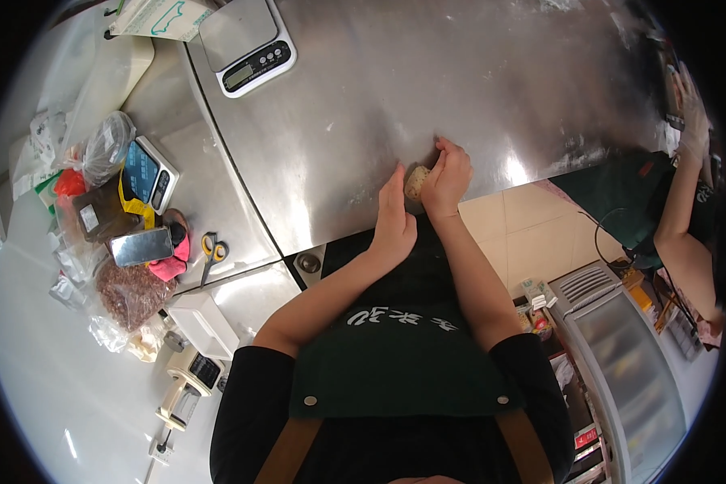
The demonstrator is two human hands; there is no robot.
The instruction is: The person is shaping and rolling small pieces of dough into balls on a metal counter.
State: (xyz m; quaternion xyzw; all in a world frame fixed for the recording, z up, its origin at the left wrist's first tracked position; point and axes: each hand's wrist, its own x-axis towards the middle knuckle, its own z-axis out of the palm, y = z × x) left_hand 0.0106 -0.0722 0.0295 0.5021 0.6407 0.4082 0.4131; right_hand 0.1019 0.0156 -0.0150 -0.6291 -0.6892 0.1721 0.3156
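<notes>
A small pale, speckled ball of dough sits on the steel worktable, close to its front edge. On its left side my left hand stands on edge, fingers straight and together, the palm turned toward the dough. Whether that palm touches it, I cannot tell. My right hand curves round the dough from the right, with its fingers bent and the inner side against it. Part of the dough is hidden by the right hand.
A white digital scale stands at the far left of the table. Further left are a second scale, a phone, scissors and a bag of brown granules. At the right edge, a co-worker's gloved hand shows.
</notes>
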